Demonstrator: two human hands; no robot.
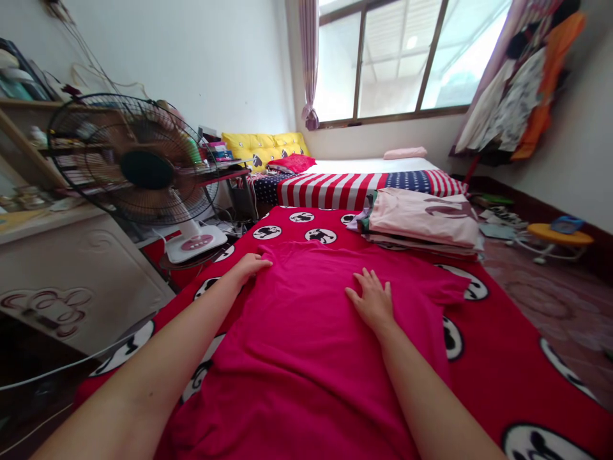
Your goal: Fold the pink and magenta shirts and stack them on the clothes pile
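Plain magenta T-shirt [306, 358] on red blanket [498, 377], white circles with black cartoon mice. Bed cover [330, 190] red-white stripes, navy starred panel. Yellow cushion [261, 145]. Folded stack [421, 217] pale pink, print perhaps brownish.

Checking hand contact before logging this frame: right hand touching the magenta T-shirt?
Touching: the head view shows the right hand pressed flat on the magenta T-shirt.

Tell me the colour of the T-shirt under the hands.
The spread-out T-shirt is deep magenta-pink, best seen in the head view.
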